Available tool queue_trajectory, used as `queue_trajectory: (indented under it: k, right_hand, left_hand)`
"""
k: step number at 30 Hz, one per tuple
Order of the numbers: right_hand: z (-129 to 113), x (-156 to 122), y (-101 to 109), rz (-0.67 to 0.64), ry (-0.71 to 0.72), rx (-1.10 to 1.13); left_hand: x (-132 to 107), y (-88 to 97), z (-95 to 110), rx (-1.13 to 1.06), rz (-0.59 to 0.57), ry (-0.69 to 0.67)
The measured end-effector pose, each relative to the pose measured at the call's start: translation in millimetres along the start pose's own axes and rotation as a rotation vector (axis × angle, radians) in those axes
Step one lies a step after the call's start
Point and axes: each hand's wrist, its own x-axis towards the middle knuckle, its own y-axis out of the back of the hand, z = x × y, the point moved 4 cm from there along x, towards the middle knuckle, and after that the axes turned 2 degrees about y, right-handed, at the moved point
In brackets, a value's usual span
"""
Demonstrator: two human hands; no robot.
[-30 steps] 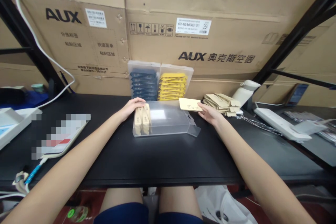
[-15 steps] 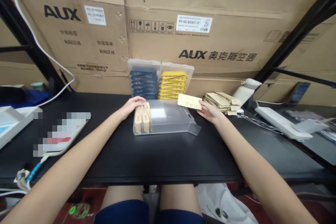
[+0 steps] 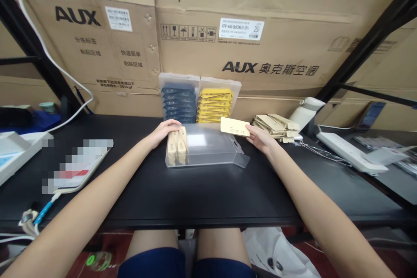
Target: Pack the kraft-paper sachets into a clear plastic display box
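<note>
At the middle of the desk [image 3: 208, 197], a clear plastic box [image 3: 210, 157] lies on its side, its left end filled by a couple of cream packets [image 3: 177, 147] and its end flap [image 3: 241, 160] jutting out at the near right. The left hand [image 3: 164, 132] lies over the far left corner, fingers bent down by the packets; its thumb is hidden, so I cannot tell whether it grips or merely steadies. If that hold is light, a push from the right could slide the box or tip the packets out of line.

The right hand [image 3: 259, 138] pinches a flat, printed cream piece [image 3: 233, 126] by its right end, above the box's far right part; whether the two touch is unclear. Held at one end only, the piece could swing or bend, and it might snag on the box's edge if lowered at a slant.

Just beyond that hand, to the right, is a loose pile of kraft packets [image 3: 275, 127], which a wrist moving back could topple against the white bottle [image 3: 305, 115]. On the far side, two upright cases, one with blue packs [image 3: 178, 103] and one with yellow packs [image 3: 214, 106], could be knocked if the box is shoved away.
</note>
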Motion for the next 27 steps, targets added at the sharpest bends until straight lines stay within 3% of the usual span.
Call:
queue_trajectory:
  k: [12, 27]
  right_hand:
    - [4.8, -1.3, -10.2, -0.112, -0.046, -0.009]
    - [1.9, 3.4, -4.2, -0.005, 0.043, 0.098]
  left_hand:
    - [0.4, -0.4, -0.3, -0.001, 0.0, -0.001]
    - [-1.6, -0.9, 2.3, 0.027, 0.003, 0.0]
